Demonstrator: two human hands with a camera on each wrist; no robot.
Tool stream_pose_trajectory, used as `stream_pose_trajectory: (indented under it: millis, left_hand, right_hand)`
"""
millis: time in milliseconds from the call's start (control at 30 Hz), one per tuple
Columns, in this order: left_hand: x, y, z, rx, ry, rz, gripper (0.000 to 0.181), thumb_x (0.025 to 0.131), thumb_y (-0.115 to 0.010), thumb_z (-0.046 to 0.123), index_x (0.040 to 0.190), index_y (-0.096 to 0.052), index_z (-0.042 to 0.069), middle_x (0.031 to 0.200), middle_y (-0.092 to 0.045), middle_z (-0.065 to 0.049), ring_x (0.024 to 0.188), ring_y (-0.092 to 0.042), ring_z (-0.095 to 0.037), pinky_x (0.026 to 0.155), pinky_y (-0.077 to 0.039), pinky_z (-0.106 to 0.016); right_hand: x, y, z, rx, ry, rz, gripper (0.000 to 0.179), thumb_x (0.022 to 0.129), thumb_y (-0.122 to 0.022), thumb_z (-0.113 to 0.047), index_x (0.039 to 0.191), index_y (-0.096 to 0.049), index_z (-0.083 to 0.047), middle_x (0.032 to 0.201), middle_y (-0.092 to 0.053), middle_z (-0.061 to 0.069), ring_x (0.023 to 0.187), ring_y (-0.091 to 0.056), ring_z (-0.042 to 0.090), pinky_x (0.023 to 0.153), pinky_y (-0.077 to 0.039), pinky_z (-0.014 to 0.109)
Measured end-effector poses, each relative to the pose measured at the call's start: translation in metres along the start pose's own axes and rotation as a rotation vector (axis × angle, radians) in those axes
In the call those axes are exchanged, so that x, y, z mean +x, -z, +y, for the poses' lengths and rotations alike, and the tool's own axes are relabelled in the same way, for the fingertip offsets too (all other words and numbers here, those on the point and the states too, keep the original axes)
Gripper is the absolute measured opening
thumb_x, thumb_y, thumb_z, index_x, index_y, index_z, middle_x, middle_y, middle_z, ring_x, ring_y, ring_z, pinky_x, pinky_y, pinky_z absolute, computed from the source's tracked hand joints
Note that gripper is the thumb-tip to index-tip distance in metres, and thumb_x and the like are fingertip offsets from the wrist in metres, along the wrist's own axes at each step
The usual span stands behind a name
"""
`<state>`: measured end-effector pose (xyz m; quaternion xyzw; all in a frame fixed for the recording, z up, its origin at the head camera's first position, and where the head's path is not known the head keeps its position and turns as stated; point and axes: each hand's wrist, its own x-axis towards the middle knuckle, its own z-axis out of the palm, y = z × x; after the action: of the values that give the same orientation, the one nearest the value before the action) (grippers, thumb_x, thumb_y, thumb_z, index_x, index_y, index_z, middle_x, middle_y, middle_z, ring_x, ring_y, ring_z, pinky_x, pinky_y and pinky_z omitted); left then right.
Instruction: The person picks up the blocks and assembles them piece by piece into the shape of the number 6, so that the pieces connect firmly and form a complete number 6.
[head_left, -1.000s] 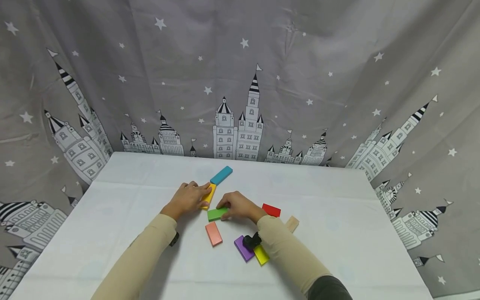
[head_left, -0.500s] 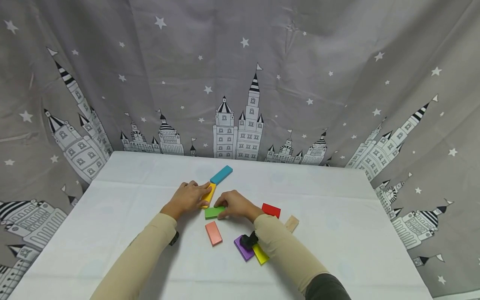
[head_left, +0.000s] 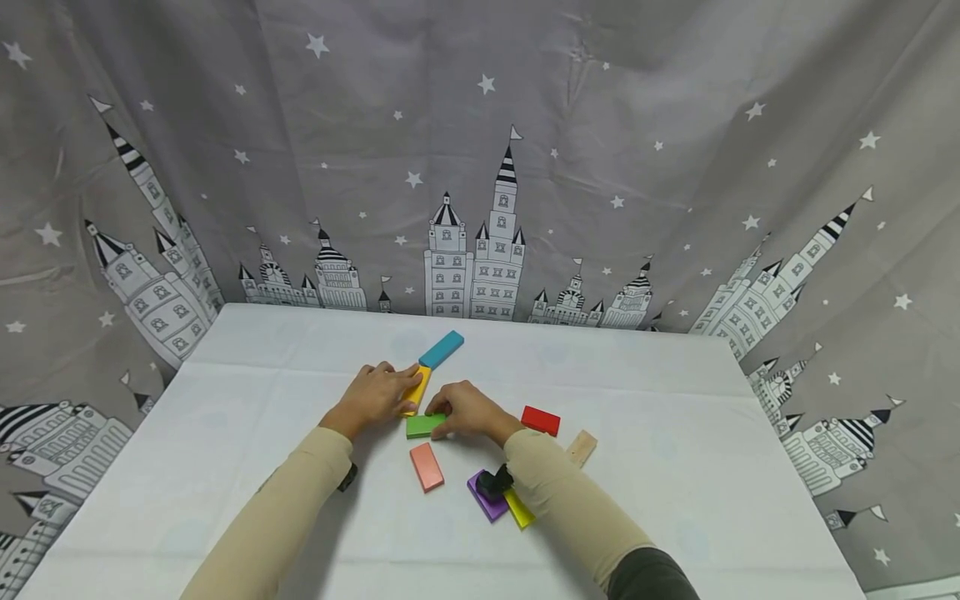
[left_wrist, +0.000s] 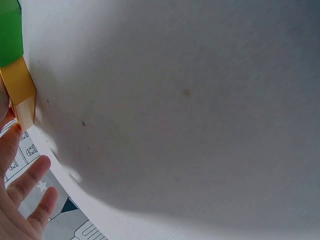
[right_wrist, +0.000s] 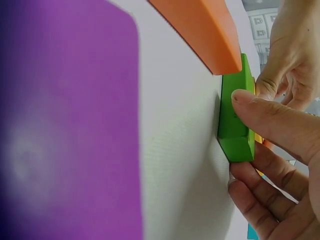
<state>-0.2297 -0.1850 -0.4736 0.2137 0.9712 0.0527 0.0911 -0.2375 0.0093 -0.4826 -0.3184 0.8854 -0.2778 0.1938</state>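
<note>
My left hand (head_left: pixel 375 396) holds a yellow-orange wooden block (head_left: pixel 419 390) flat on the table, thumb at its near end and a finger farther up. In the left wrist view, part of this block (left_wrist: pixel 19 82) shows at the left edge. My right hand (head_left: pixel 472 412) pinches a green block (head_left: pixel 422 427) between thumb and fingers, at the near end of the yellow-orange one; in the left wrist view they appear to touch. A blue block (head_left: pixel 442 349) meets the far end of the yellow-orange block. Below the green block lies a salmon-orange block (head_left: pixel 427 467).
Beneath the right wrist and its black camera (head_left: pixel 495 482) lie a purple block (head_left: pixel 487 498) and a yellow block (head_left: pixel 519 509). A red block (head_left: pixel 541 420) and a plain wood block (head_left: pixel 582 447) sit beside the right forearm. A grey castle-print curtain (head_left: pixel 570 167) hangs behind the white table (head_left: pixel 675 433).
The right hand has slid the green block a little to the left, toward the near end of the yellow-orange block. My left hand has stayed in place.
</note>
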Motion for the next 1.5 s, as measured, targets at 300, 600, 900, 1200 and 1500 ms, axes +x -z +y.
stream_pose_trajectory:
  millis: [300, 600, 900, 1200, 1500]
  left_hand:
    - [0.001, -0.002, 0.0, -0.007, 0.009, 0.001, 0.065, 0.088, -0.065, 0.043, 0.142, -0.048, 0.012, 0.15, -0.042, -0.005, 0.119, -0.049, -0.034, 0.098, -0.039, -0.054]
    - [0.002, -0.003, -0.001, -0.007, 0.004, 0.01, 0.064, 0.087, -0.065, 0.042, 0.141, -0.049, 0.011, 0.149, -0.042, -0.006, 0.118, -0.05, -0.034, 0.098, -0.039, -0.054]
    - [0.003, -0.005, -0.001, -0.003, 0.007, 0.016, 0.065, 0.087, -0.066, 0.042, 0.142, -0.048, 0.012, 0.149, -0.043, -0.005, 0.118, -0.05, -0.034, 0.098, -0.04, -0.053]
    - [0.004, -0.005, 0.0, 0.001, 0.013, 0.001, 0.065, 0.088, -0.065, 0.042, 0.143, -0.046, 0.013, 0.15, -0.041, -0.005, 0.119, -0.05, -0.034, 0.098, -0.039, -0.054]
    - [0.003, -0.005, 0.0, 0.003, 0.011, 0.01, 0.064, 0.088, -0.065, 0.042, 0.142, -0.047, 0.013, 0.15, -0.042, -0.004, 0.119, -0.05, -0.034, 0.098, -0.04, -0.054]
  right_hand:
    - [-0.003, -0.002, 0.0, -0.009, -0.036, 0.025, 0.034, 0.074, -0.085, -0.019, 0.105, -0.074, -0.01, 0.089, -0.066, -0.006, 0.078, -0.055, 0.004, 0.073, -0.048, 0.014]
    - [-0.005, -0.003, 0.0, 0.01, -0.059, 0.027, 0.034, 0.075, -0.084, -0.019, 0.106, -0.073, -0.01, 0.091, -0.067, -0.006, 0.079, -0.056, 0.005, 0.074, -0.048, 0.014]
    - [-0.005, -0.004, 0.002, 0.018, -0.039, 0.033, 0.033, 0.074, -0.084, -0.017, 0.105, -0.074, -0.008, 0.091, -0.069, -0.003, 0.078, -0.056, 0.005, 0.073, -0.048, 0.014]
    - [-0.006, -0.002, 0.0, 0.019, -0.043, 0.031, 0.033, 0.074, -0.084, -0.017, 0.104, -0.073, -0.008, 0.09, -0.069, -0.003, 0.078, -0.057, 0.005, 0.073, -0.049, 0.015]
    - [-0.013, 0.01, 0.008, 0.06, -0.023, 0.034, 0.038, 0.077, -0.083, -0.024, 0.11, -0.072, -0.01, 0.099, -0.068, -0.002, 0.087, -0.057, 0.009, 0.079, -0.048, 0.018]
